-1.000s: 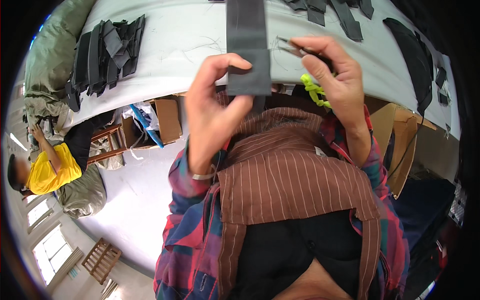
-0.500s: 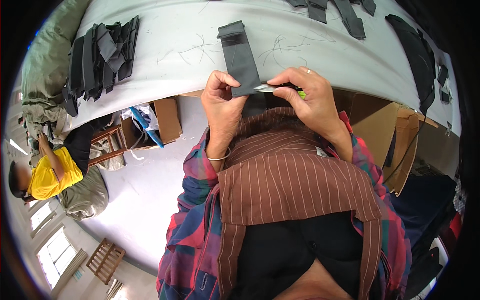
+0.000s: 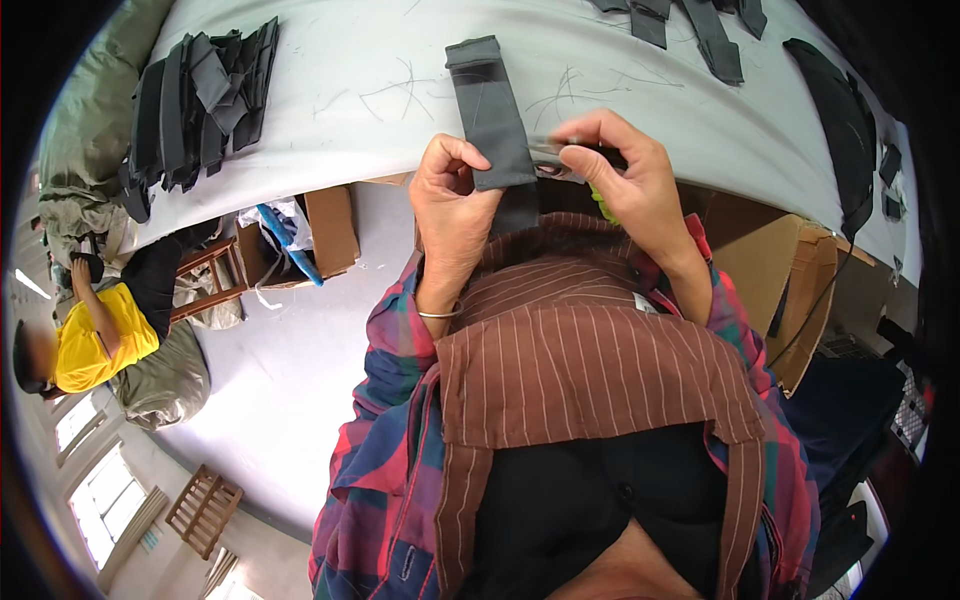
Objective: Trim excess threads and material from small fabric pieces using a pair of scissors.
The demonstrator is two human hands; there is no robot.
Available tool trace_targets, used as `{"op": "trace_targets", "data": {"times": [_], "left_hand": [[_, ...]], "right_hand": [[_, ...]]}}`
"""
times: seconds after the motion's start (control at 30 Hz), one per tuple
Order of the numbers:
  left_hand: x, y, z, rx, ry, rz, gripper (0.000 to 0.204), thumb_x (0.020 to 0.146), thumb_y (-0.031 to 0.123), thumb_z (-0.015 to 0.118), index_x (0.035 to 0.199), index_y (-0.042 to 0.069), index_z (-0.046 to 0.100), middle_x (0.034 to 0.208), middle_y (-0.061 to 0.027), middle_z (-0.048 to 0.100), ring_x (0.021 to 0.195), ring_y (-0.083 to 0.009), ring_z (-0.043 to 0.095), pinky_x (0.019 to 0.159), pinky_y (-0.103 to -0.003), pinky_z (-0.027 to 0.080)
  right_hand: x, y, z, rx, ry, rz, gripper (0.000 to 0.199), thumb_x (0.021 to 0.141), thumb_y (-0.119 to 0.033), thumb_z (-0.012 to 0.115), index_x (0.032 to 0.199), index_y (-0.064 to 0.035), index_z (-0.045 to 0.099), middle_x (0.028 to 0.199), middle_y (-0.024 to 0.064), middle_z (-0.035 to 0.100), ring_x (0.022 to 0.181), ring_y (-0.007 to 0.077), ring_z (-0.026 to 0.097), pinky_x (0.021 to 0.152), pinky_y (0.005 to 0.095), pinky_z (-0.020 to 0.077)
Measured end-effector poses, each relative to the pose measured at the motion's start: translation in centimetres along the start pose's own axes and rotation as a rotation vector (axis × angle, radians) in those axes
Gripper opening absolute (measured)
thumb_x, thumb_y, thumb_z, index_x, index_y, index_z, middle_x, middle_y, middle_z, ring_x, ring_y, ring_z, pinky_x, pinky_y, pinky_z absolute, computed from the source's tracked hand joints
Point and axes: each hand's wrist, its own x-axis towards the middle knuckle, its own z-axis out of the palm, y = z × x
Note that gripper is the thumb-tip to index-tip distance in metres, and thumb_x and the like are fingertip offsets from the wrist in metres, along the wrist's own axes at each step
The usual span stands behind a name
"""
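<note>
A dark grey fabric strip (image 3: 495,125) lies with its far end on the white-covered table. My left hand (image 3: 452,215) pinches its near end at the table's edge, thumb on top. Part of the strip hangs below that edge. Just right of the strip, my right hand (image 3: 640,185) is closed around small thread snips (image 3: 610,156), with a dark handle showing between the fingers. Their pale blades are blurred beside the strip's right edge. Something yellow-green (image 3: 604,206) shows under the right hand.
A pile of dark strips (image 3: 205,100) lies at the table's left, more strips (image 3: 712,45) at the far right. Loose threads (image 3: 405,95) are scattered on the cloth. Cardboard boxes (image 3: 332,235) stand under the table. At the left a person in yellow (image 3: 105,340) sits.
The snips have pulled back slightly from the strip's corner, and my right hand has blurred with motion. My left hand keeps its pinch on the strip.
</note>
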Motion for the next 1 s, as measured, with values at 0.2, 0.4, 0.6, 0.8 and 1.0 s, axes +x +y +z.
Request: {"op": "trace_targets", "data": {"times": [0.2, 0.4, 0.6, 0.8, 1.0], "left_hand": [[-0.4, -0.2, 0.1, 0.186, -0.069, 0.051, 0.027, 0.075, -0.008, 0.069, 0.091, 0.004, 0.051, 0.09, -0.0024, 0.058, 0.086, -0.0081, 0.056, 0.077, -0.021, 0.045], [0.7, 0.6, -0.7, 0.101, 0.094, -0.048, 0.031, 0.081, 0.004, 0.069, 0.106, 0.002, 0.05, 0.098, -0.004, 0.058, 0.086, -0.0095, 0.055, 0.079, -0.023, 0.045], [0.1, 1.2, -1.3, -0.237, -0.079, -0.268, 0.024, 0.091, 0.012, 0.058, 0.111, 0.0, 0.055, 0.101, -0.0029, 0.06, 0.088, -0.009, 0.055, 0.078, -0.023, 0.045], [-0.1, 1.7, -0.5, -0.397, 0.124, -0.311, 0.021, 0.095, 0.013, 0.055, 0.109, -0.002, 0.055, 0.106, -0.0061, 0.061, 0.093, -0.0105, 0.058, 0.08, -0.022, 0.046], [-0.4, 2.5, -0.5, -0.236, -0.056, -0.258, 0.021, 0.087, -0.004, 0.062, 0.107, -0.004, 0.056, 0.103, -0.0103, 0.062, 0.089, -0.0109, 0.06, 0.078, -0.024, 0.051]], "right_hand": [[1.3, -1.1, 0.7, -0.043, -0.163, 0.108, 0.014, 0.084, -0.007, 0.068, 0.095, -0.0015, 0.063, 0.076, -0.0003, 0.059, 0.069, 0.0061, 0.053, 0.064, 0.0223, 0.0434], [-0.6, -2.5, 1.5, -0.198, -0.21, -0.167, 0.017, 0.072, 0.008, 0.063, 0.085, -0.0022, 0.063, 0.074, 0.0058, 0.063, 0.066, 0.0127, 0.059, 0.06, 0.0261, 0.0456], [-0.5, -2.2, 1.5, -0.309, -0.121, -0.226, 0.02, 0.069, 0.005, 0.065, 0.086, -0.005, 0.065, 0.078, 0.0087, 0.065, 0.066, 0.0219, 0.062, 0.059, 0.03, 0.0464], [-0.9, -2.5, 1.0, -0.334, -0.248, -0.186, 0.021, 0.07, -0.005, 0.072, 0.09, -0.0057, 0.067, 0.081, 0.0079, 0.066, 0.074, 0.0248, 0.062, 0.066, 0.0326, 0.0473], [0.6, -2.2, -0.7, -0.473, 0.001, -0.305, 0.015, 0.079, -0.017, 0.07, 0.091, -0.0086, 0.068, 0.08, 0.0035, 0.067, 0.073, 0.0232, 0.059, 0.067, 0.0322, 0.044]]}}
